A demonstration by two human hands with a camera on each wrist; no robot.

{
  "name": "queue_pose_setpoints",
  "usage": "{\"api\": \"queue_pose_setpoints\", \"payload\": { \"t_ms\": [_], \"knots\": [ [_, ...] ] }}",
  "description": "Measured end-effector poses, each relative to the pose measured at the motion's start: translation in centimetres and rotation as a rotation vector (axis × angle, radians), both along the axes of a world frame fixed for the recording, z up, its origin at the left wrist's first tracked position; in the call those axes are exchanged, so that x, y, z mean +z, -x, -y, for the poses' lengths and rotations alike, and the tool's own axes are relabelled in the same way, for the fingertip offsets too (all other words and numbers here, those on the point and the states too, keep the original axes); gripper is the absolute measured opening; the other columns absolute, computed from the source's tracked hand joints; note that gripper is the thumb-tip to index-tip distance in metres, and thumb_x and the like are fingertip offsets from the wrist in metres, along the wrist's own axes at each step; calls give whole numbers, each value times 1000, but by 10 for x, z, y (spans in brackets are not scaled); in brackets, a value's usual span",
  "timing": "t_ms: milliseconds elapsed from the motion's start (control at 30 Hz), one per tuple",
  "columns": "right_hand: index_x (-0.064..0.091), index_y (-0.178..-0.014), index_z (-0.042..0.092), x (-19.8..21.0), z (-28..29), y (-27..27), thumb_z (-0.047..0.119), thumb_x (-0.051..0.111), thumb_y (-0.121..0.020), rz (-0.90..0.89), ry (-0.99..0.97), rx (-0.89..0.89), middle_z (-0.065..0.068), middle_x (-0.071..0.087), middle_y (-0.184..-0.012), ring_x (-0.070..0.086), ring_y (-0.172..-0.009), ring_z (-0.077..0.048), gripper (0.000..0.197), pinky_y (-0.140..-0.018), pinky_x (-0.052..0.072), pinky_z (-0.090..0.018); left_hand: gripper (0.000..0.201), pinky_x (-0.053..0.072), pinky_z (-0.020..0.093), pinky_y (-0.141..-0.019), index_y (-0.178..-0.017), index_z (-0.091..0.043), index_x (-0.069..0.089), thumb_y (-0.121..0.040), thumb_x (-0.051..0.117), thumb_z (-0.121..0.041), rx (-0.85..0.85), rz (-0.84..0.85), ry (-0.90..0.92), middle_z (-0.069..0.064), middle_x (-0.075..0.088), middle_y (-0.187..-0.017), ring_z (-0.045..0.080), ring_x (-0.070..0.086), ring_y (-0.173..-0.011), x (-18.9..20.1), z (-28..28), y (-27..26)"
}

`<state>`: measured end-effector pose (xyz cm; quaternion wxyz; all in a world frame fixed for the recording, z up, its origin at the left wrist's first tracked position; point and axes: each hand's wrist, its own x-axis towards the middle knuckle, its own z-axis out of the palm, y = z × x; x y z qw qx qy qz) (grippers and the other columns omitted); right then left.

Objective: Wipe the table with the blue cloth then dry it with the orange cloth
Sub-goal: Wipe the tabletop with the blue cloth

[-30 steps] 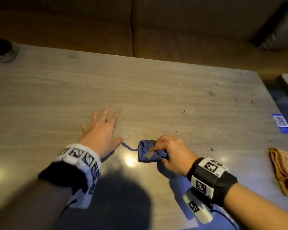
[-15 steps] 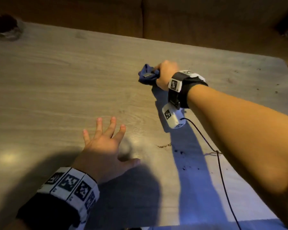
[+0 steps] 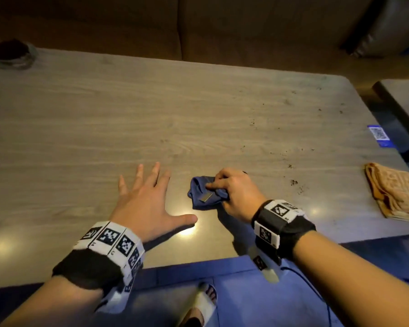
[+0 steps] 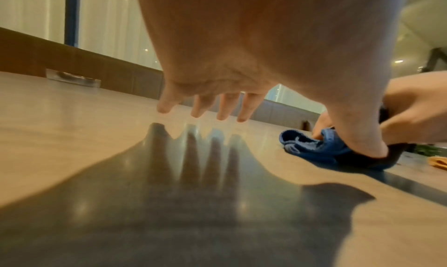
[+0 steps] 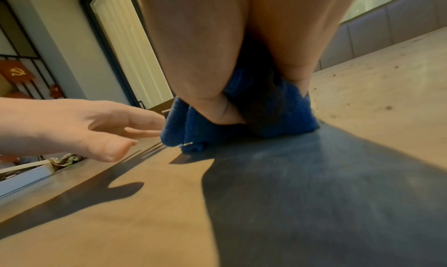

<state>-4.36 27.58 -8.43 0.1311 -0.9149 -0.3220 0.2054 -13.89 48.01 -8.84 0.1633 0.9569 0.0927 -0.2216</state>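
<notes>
Right hand point(image 3: 237, 194) fingers bunched round blue cloth point(image 3: 204, 197), pressing it on table point(image 3: 80, 128) near front edge. Left hand point(image 3: 144, 204) splayed wide, just above table. Crumbs point(image 3: 293, 182) at right: wiping unfinished. Orange cloth point(image 3: 392, 194) untouched at right edge; drying not begun.

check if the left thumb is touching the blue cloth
Apart. In the head view a strip of bare table shows between the thumb tip of the left hand and the blue cloth, which the right hand grips.
</notes>
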Motion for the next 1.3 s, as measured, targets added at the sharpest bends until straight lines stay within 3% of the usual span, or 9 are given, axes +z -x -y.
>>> {"api": "queue_pose_setpoints", "payload": {
  "t_ms": [133, 267, 400, 467, 533, 767, 967, 1100, 1300],
  "knots": [
    [67, -118, 16, -6, 17, 52, 1, 65, -74, -9, -75, -31, -5, 57, -111, 55, -104, -25, 47, -87, 32, -19, 151, -1, 63, -120, -159, -27, -10, -43, 51, -102, -46, -104, -11, -3, -21, -165, 33, -19, -151, 7, 17, 34],
    [68, -118, 17, 2, 24, 73, -1, 59, -76, -80, -83, -38, -5, 58, -113, 55, -107, -24, 47, -90, 36, -20, 145, 6, 69, -117, -159, -25, -8, -54, 77, -79, -103, -214, -30, 1, -23, -165, 42, -18, -150, 6, 17, 43],
    [68, -116, 19, 22, 32, 34, -1, 58, -75, 33, -292, -445, -6, 66, -116, 58, -111, -24, 47, -95, 43, -28, 144, 11, 72, -114, -160, -25, -2, -53, 86, -68, -105, -253, -36, 2, -19, -166, 44, -13, -150, 3, 16, 35],
    [72, -105, 17, 37, 37, 9, 1, 57, -74, 193, -283, -555, -8, 70, -97, 62, -94, -26, 37, -78, 47, -30, 144, 10, 72, -114, -160, -26, -1, -53, 86, -68, -103, -259, -38, 1, -18, -166, 44, -13, -150, 2, 16, 35],
    [71, -92, 15, 45, 41, 3, 1, 55, -76, 219, -176, -532, -8, 64, -77, 56, -76, -27, 27, -65, 37, -26, 143, 10, 73, -114, -160, -26, 1, -53, 86, -68, -106, -252, -48, 0, -16, -166, 43, -12, -150, 2, 16, 35],
    [70, -111, 11, 3, 63, 81, 3, 61, -76, 48, 37, -256, -11, 59, -108, 56, -101, -31, 37, -86, 46, -33, 143, 12, 72, -114, -160, -27, 4, -51, 85, -70, -106, -227, -67, 0, -13, -167, 43, -9, -151, 2, 17, 35],
    [67, -117, 18, 13, 77, 132, 4, 57, -81, -81, -7, -206, -3, 58, -109, 55, -101, -22, 41, -75, 35, -18, 145, 12, 73, -113, -160, -28, 4, -48, 85, -72, -108, -213, -66, -1, -14, -167, 43, -9, -151, 0, 16, 35],
    [71, -109, 21, 43, 62, 111, 0, 58, -76, -167, -162, -310, 4, 68, -107, 58, -101, -8, 41, -83, 42, -13, 144, 12, 73, -114, -160, -28, 5, -48, 85, -72, -109, -204, -64, -1, -13, -167, 43, -9, -151, -1, 15, 36],
    [72, -101, 13, 40, -24, -10, 1, 52, -80, 83, -177, -430, -11, 71, -95, 64, -93, -25, 31, -79, 54, -36, 144, 12, 73, -113, -160, -27, 6, -48, 85, -72, -108, -190, -58, 0, -11, -167, 43, -9, -151, -2, 14, 37]
  ]
}}
